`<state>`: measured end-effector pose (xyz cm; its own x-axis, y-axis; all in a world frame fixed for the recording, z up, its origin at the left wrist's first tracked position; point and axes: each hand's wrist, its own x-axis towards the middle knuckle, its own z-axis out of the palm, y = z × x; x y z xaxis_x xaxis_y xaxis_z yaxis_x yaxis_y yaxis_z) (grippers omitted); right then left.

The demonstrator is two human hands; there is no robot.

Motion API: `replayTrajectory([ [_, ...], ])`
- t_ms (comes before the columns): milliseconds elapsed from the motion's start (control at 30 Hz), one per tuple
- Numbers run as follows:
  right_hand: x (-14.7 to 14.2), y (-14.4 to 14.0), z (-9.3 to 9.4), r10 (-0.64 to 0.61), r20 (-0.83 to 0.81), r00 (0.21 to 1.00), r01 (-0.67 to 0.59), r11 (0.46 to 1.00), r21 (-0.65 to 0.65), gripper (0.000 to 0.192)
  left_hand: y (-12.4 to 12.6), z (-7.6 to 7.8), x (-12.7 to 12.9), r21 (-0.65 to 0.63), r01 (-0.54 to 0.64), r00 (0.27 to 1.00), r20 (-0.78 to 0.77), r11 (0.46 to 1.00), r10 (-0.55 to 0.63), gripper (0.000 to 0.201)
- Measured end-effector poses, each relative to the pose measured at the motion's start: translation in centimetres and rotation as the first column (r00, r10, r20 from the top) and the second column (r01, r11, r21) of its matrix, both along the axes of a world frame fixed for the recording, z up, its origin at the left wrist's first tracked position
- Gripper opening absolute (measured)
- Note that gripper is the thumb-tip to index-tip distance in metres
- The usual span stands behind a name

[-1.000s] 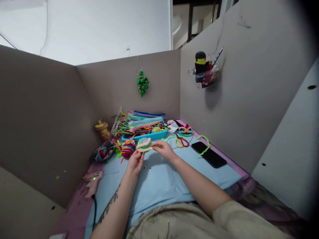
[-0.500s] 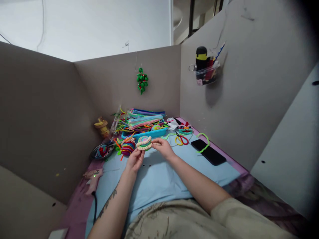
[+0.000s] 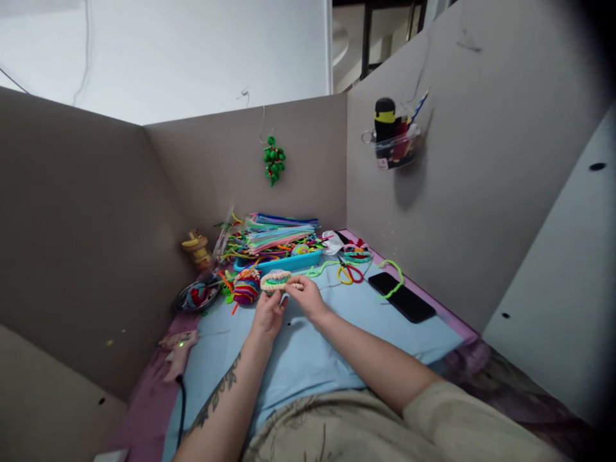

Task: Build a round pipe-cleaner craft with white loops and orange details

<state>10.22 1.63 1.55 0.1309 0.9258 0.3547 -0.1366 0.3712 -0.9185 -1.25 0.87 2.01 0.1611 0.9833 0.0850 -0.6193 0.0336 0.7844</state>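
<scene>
Pinching a pipe-cleaner coil, both hands grip it near the blue tray, bare cloth below.

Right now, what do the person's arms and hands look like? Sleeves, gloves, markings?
Both hands are bare, no gloves. The left hand leads back to a bare forearm with a dark tattoo running along it. The right hand has a bare, unmarked forearm ending in a loose beige short sleeve near the shoulder. I can make out no rings or watch at this size.
</scene>
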Motion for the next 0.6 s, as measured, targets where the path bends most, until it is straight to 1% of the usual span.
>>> replayTrajectory([
  [100, -0.3, -0.5, 0.1, -0.020, 0.123, 0.992, 0.014, 0.999, 0.048, 0.018, 0.3, -0.2, 0.3, 0.019, -0.069, 0.997, 0.032, 0.997, 0.069, 0.041],
  [233, -0.5, -1.0, 0.6, -0.052, 0.214, 0.975, 0.031, 0.995, 0.100, 0.018, 0.7, -0.3, 0.1, 0.018, -0.088, 0.993, 0.080, 0.996, 0.086, 0.036],
  [367, 0.0, -1.0, 0.8, -0.034, 0.211, 0.977, -0.001, 0.986, 0.164, 0.017, 1.0, -0.1, -0.4, -0.019, -0.105, 0.985, 0.132, 0.994, 0.107, 0.027],
  [500, 0.7, -0.8, 0.8, -0.024, 0.164, 0.986, -0.001, 0.989, 0.147, 0.018, 1.2, 0.1, -0.8, -0.078, -0.117, 0.980, 0.154, 0.990, 0.128, 0.020],
  [600, 1.0, -0.6, 0.7, 0.021, 0.100, 0.995, -0.034, 0.991, 0.132, 0.018, 1.2, 0.4, -1.0, -0.113, -0.121, 0.976, 0.170, 0.986, 0.139, 0.018],
])
